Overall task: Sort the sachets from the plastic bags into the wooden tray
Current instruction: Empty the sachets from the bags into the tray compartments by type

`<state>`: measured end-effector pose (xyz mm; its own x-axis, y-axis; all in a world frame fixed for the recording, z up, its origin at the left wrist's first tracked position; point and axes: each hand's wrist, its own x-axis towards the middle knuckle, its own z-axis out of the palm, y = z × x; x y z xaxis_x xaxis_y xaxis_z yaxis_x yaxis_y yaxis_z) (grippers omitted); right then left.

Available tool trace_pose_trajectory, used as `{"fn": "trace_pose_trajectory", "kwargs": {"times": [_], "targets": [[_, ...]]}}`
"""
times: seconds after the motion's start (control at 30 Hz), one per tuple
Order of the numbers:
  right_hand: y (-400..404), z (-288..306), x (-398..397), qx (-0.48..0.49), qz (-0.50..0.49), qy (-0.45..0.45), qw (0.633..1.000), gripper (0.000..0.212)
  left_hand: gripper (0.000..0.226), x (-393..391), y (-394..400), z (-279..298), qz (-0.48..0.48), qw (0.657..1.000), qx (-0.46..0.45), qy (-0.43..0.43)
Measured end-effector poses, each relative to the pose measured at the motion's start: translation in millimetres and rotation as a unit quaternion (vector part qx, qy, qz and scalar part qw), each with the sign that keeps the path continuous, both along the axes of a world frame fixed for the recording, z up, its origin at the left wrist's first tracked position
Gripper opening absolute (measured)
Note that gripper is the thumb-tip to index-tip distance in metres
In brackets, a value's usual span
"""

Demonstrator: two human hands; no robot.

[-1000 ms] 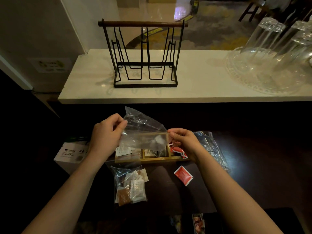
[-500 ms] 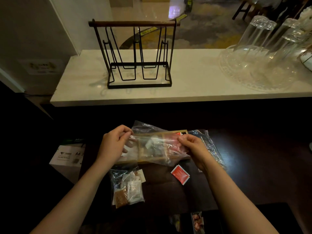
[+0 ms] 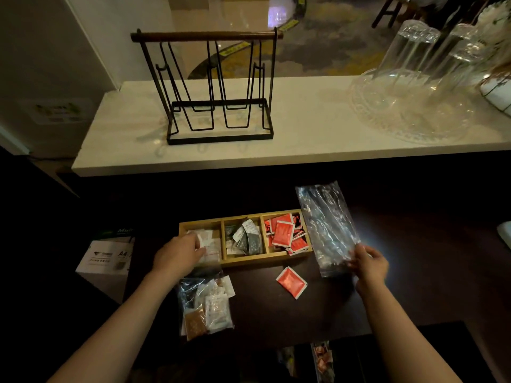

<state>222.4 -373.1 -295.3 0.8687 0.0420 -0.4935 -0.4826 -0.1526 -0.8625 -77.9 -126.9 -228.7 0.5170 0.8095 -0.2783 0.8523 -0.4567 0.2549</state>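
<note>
the tray point(image 3: 249, 261) sits on the dark surface point(image 3: 414, 272) with three compartments: white sachets point(image 3: 210, 241) in the left one, grey and white ones in the middle, red sachets point(image 3: 283, 233) in the right, so each kind has its own slot. the left hand point(image 3: 178, 257) reaches forward, palm down, its fingertips in the left compartment on the white sachets; whether its grip is closed on one or just pressing them flat cannot be told, as the fingers hide the contact. the right hand point(image 3: 369, 265) is out to the right of the tray, wrist slightly raised, grip pinched together on the near end of a clear bag point(image 3: 326, 228) that stretches away toward the far side just beside the tray's right end; it looks empty, likely being laid aside. near the left forearm lies a second bag point(image 3: 206, 308), full of white sachets and a brown one, placed within easy reach, probably next to be sorted. one loose red sachet point(image 3: 291, 281) lies on the surface just near of the tray, not yet in its slot, so sorting seems partway done.
</note>
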Motion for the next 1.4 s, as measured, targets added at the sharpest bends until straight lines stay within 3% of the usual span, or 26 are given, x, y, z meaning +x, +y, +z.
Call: {"fn": "trace_pose_trajectory", "kwargs": {"times": [0.03,0.13,0.27,0.43,0.6,0.77,0.87,0.97,1.1,1.27,1.33,1.4], "targets": [[-5,-7,1,-0.032,-0.007,0.001,0.999,0.003,0.018,-3,0,-5,-0.004,1.000,0.000,0.026],[-16,-17,0,-0.161,-0.009,-0.025,0.987,0.014,0.033,-11,0,-21,-0.018,0.997,-0.007,0.071],[-24,-22,-2,-0.285,0.039,-0.049,0.956,0.023,0.039,-19,1,-36,-0.050,0.993,0.052,0.088],[-21,-20,2,-0.350,0.099,-0.082,0.928,0.028,0.028,-25,3,-42,-0.069,0.992,0.088,0.057],[-7,-6,-1,-0.392,0.045,-0.157,0.905,0.031,0.027,-25,5,-42,-0.093,0.991,0.088,0.045],[13,18,-5,-0.344,0.028,-0.287,0.893,0.023,0.005,-26,4,-34,-0.108,0.992,0.064,0.025],[31,31,-20,-0.287,0.064,-0.363,0.884,0.021,0.014,-28,2,-27,-0.073,0.994,0.077,-0.015],[54,38,-51,-0.214,0.175,-0.396,0.876,0.014,0.021,-29,3,-17,-0.045,0.998,0.019,-0.044],[79,41,-112,-0.126,0.389,-0.365,0.836,0.011,0.019,-25,6,6,-0.065,0.988,-0.123,-0.068],[100,52,-168,-0.006,0.605,-0.236,0.761,0.014,0.005,-21,7,49,-0.078,0.932,-0.336,-0.110],[106,60,-176,0.044,0.613,-0.190,0.766,0.013,0.003,-22,4,61,-0.063,0.908,-0.396,-0.123],[110,68,-176,0.076,0.581,-0.165,0.793,0.015,0.006,-24,2,67,-0.031,0.876,-0.456,-0.153]]}}
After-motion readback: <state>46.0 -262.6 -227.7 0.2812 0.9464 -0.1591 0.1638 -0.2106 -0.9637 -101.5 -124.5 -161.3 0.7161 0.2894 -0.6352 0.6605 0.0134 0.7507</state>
